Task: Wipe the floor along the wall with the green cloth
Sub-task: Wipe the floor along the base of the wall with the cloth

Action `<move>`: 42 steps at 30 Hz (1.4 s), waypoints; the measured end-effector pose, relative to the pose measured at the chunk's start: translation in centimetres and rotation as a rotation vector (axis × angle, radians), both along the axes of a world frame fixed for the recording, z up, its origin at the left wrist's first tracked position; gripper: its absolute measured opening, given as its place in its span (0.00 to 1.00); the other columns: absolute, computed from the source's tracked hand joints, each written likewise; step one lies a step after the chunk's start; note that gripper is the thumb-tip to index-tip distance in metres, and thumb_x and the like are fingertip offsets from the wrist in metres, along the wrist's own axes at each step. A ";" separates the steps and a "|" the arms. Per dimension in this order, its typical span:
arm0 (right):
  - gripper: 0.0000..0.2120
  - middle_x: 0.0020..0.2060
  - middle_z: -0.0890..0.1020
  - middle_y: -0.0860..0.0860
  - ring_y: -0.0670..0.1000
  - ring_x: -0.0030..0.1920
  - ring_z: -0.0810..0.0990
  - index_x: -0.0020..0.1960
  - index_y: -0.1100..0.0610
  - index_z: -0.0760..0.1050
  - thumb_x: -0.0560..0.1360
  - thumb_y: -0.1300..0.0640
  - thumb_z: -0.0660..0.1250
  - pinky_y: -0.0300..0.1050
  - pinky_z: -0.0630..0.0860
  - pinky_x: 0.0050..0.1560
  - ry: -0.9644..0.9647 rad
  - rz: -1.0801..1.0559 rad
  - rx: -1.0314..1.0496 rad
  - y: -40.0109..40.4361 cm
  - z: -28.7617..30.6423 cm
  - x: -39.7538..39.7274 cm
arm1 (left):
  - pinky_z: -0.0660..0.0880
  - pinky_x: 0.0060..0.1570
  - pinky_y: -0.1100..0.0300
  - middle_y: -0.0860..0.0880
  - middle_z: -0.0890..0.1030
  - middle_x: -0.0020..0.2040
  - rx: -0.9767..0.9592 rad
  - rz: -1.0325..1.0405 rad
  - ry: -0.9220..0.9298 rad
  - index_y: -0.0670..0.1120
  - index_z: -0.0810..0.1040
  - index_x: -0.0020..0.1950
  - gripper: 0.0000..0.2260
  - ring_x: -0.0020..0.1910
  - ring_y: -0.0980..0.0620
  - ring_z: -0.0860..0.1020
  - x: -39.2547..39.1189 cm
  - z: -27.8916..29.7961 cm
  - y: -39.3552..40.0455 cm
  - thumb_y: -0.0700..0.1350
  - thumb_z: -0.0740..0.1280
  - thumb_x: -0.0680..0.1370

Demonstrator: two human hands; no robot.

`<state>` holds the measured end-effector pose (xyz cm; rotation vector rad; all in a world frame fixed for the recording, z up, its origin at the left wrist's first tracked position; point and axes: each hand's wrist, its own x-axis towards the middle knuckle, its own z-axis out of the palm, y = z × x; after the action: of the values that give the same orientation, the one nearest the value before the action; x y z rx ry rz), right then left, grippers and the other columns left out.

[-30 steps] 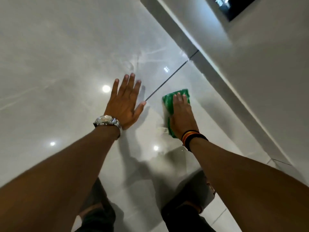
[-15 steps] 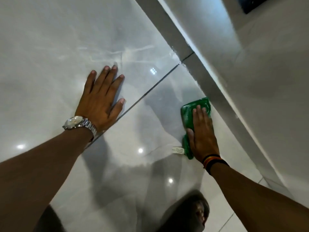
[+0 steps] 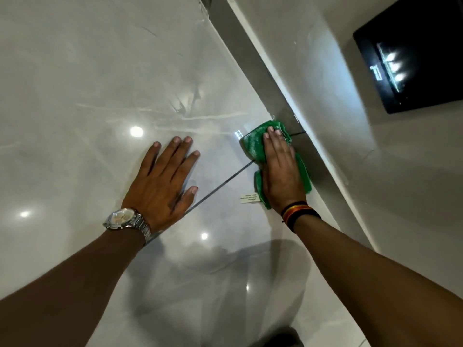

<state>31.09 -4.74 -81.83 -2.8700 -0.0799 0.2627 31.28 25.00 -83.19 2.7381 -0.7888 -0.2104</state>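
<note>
I have two hands down on the shiny floor [image 3: 82, 78]. My right hand [image 3: 281, 171] lies flat on top of the one green cloth [image 3: 254, 144]. My right fingers [image 3: 271, 141] are straight and close together, pressing the cloth down, not curled around it. The cloth sits on the floor right up against the grey strip [image 3: 253, 56] at the bottom of the wall [image 3: 400, 176]. Its far edge touches that strip. One small white tag [image 3: 249, 198] sticks out from the near side of the cloth, by my wrist.

My left hand [image 3: 164, 186] is flat on the bare floor, with its fingers [image 3: 181, 151] spread open and holding nothing. It is a little way from the cloth and not touching it. One thin dark line [image 3: 220, 182] between two floor tiles runs from my left wrist, past my thumb, and goes under the cloth.

I wear one silver watch [image 3: 125, 219] on my left wrist. On my right wrist there are some bands [image 3: 298, 211], black, red and yellow, but I cannot count them well.

I count three round bright spots of light on the floor. One black panel [image 3: 426, 28] hangs on the wall, with lights shining in it.
</note>
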 end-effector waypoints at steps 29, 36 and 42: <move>0.27 0.79 0.61 0.56 0.54 0.80 0.56 0.79 0.59 0.59 0.81 0.60 0.58 0.60 0.59 0.78 0.010 -0.099 0.146 3.4 1.4 3.4 | 0.50 0.87 0.38 0.42 0.55 0.89 0.030 -0.026 -0.043 0.45 0.55 0.88 0.33 0.89 0.41 0.53 -0.2 -1.5 0.4 0.57 0.53 0.85; 0.32 0.80 0.58 0.57 0.58 0.80 0.53 0.80 0.61 0.57 0.76 0.58 0.54 0.60 0.52 0.79 0.086 0.030 0.155 7.2 2.0 5.9 | 0.49 0.87 0.38 0.42 0.53 0.90 0.034 -0.027 -0.043 0.46 0.54 0.88 0.33 0.89 0.41 0.53 -0.2 -1.4 0.5 0.58 0.51 0.85; 0.31 0.80 0.60 0.56 0.57 0.80 0.56 0.79 0.59 0.58 0.77 0.65 0.58 0.56 0.53 0.79 0.003 0.016 0.072 4.5 0.5 8.5 | 0.54 0.86 0.36 0.42 0.55 0.89 0.021 -0.029 -0.039 0.46 0.55 0.88 0.33 0.89 0.41 0.54 -0.2 -1.4 0.5 0.57 0.53 0.85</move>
<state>39.55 -0.26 -81.31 -2.7989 -0.1090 0.2616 31.08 25.49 -84.58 2.7596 -0.8421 -0.1729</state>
